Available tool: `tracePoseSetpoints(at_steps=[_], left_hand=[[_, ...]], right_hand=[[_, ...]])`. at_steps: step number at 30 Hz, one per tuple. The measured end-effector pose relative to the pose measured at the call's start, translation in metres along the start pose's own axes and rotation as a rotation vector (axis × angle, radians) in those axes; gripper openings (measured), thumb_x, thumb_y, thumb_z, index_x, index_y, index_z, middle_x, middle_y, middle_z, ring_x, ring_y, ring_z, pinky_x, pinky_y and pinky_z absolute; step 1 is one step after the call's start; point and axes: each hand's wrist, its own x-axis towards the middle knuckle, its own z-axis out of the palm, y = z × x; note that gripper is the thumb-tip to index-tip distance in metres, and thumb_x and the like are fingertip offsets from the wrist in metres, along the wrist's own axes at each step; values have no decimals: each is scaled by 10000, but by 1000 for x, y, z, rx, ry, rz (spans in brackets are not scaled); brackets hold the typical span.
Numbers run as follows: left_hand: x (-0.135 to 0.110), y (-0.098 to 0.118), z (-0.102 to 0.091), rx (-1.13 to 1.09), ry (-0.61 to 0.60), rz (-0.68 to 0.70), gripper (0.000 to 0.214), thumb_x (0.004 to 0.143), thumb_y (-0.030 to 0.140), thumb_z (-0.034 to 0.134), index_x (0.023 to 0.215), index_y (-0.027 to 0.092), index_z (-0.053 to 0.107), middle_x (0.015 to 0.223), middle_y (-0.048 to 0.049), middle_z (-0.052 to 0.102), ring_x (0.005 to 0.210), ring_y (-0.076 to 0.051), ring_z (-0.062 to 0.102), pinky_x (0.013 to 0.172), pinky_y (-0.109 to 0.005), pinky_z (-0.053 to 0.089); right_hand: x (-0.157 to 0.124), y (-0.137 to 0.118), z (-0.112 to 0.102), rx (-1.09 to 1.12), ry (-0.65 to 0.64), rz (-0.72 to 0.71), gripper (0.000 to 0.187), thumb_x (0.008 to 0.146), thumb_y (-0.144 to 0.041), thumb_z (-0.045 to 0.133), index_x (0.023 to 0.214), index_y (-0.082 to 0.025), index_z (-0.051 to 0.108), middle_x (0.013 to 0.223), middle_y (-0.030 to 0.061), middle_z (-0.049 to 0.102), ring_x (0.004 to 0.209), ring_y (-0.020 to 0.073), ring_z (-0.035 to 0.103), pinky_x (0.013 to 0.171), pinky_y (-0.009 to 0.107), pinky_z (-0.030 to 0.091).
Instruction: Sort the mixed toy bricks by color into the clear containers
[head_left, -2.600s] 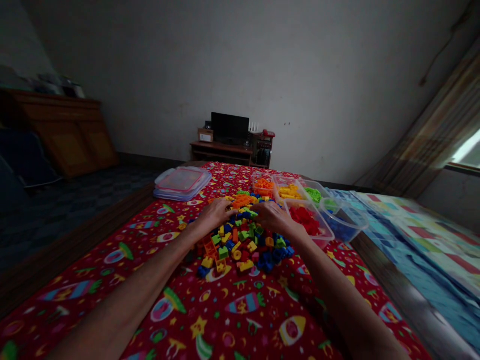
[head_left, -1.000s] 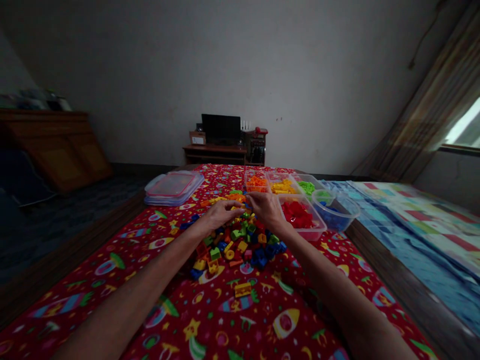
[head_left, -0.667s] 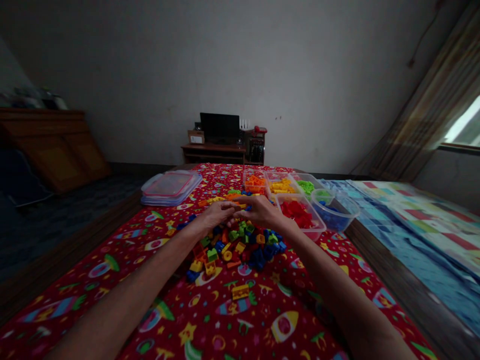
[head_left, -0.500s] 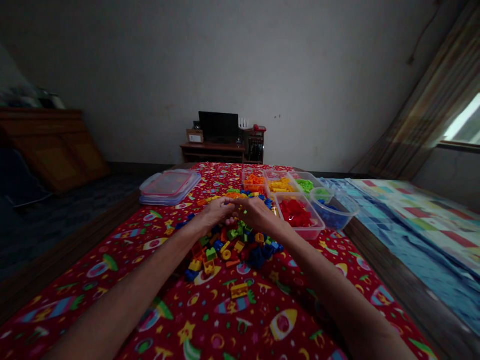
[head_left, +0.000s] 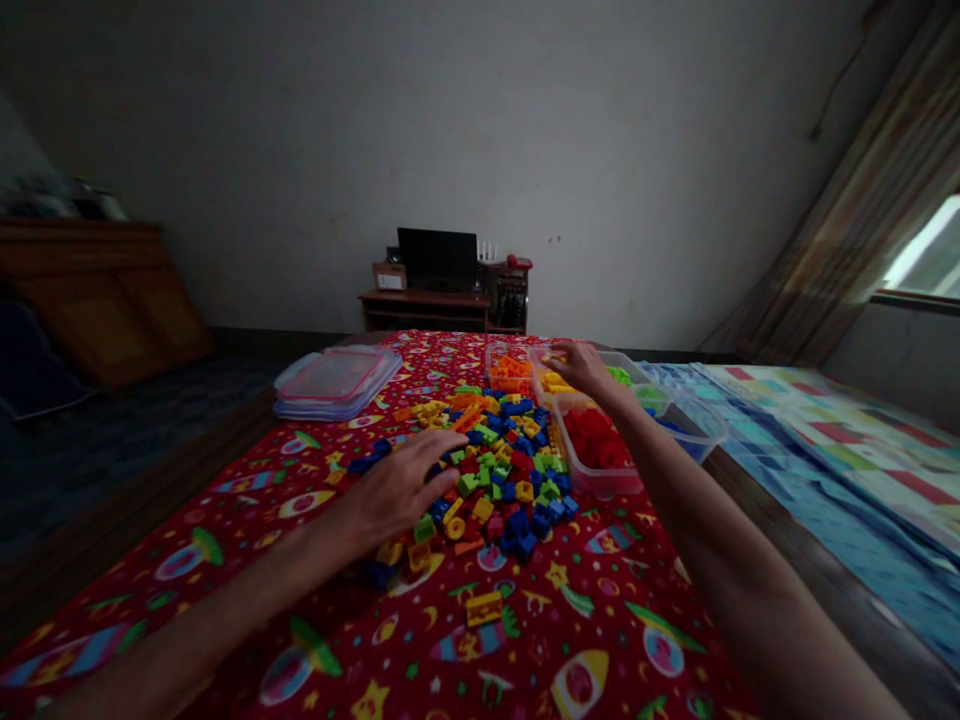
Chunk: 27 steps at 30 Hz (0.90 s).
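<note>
A heap of small plastic bricks (head_left: pixel 499 465) in mixed colours lies on a red patterned cloth (head_left: pixel 525 620). My left hand (head_left: pixel 401 485) rests on the heap's near left side, fingers stretched out flat over the bricks. My right hand (head_left: pixel 581 368) reaches far forward over the clear tub of yellow bricks (head_left: pixel 553 382), fingers curled; what they hold is hidden. Beside that tub stand tubs of orange bricks (head_left: pixel 510 370), green bricks (head_left: pixel 621 376) and red bricks (head_left: pixel 596 445). A round clear bowl of blue bricks (head_left: pixel 701 435) sits to the right.
A stack of clear lids (head_left: pixel 337 378) lies at the cloth's far left. One yellow brick (head_left: pixel 484 607) lies alone nearer to me. A wooden edge (head_left: pixel 832 600) borders the cloth on the right, with a checked blue cover (head_left: pixel 817 450) beyond. A low desk with a monitor (head_left: pixel 439 262) stands by the wall.
My hands were together over the heap's far side. My right hand has since moved forward to the yellow tub, and my left hand has dropped back and spread flat on the heap.
</note>
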Motion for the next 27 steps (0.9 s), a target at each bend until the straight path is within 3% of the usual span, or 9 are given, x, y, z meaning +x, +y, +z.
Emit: tracePoseSetpoints(at_steps=[3,6,10,14,20,23,27], left_hand=[[-27,31,10,112,-167,271,479,933,340,452,1405,272,406,1468,-39,439,1378,-218,346,1160,-409,244],[-34,64,22,137,-283,530,515,909,378,503,1411,319,403,1484,7,409,1409,-212,286,1180,-420,208],[-18,78,43,161,-307,654,432,920,357,493,1349,313,482,1413,19,507,1402,-190,300,1180,-431,206],[5,61,57,264,-233,626,311,934,282,477,1224,256,584,1354,-17,566,1382,-221,338,1181,-469,162],[34,30,44,395,-201,565,269,897,201,514,1141,246,619,1359,-33,557,1360,-251,369,1170,-499,175],[49,12,37,383,-189,470,272,887,239,526,1145,232,611,1417,-45,498,1364,-273,355,1160,-515,195],[64,-16,31,285,-139,329,356,898,413,517,1187,219,593,1416,-86,489,1336,-260,395,1122,-465,302]], right_hand=[[8,13,-6,-62,22,41,368,852,-250,572,1180,-100,647,1120,170,684,1051,246,625,916,341,438],[0,7,-10,-43,96,60,333,885,-267,510,1133,-117,675,1047,149,713,992,236,651,874,330,459],[-21,-14,-9,39,79,-19,297,879,-260,501,1042,-130,712,925,111,737,845,198,673,747,270,461],[-37,-26,-6,81,2,-75,279,882,-225,467,935,-144,728,828,82,732,699,152,630,639,239,407],[-47,-36,-4,70,-69,-142,274,880,-197,463,742,-141,692,695,51,670,601,115,520,572,238,300],[-50,-41,-3,92,-73,-147,247,873,-183,476,726,-145,670,666,34,633,591,106,483,569,236,275],[-54,-47,-1,105,-112,-161,240,863,-168,488,676,-147,637,608,10,567,544,92,394,548,241,231]])
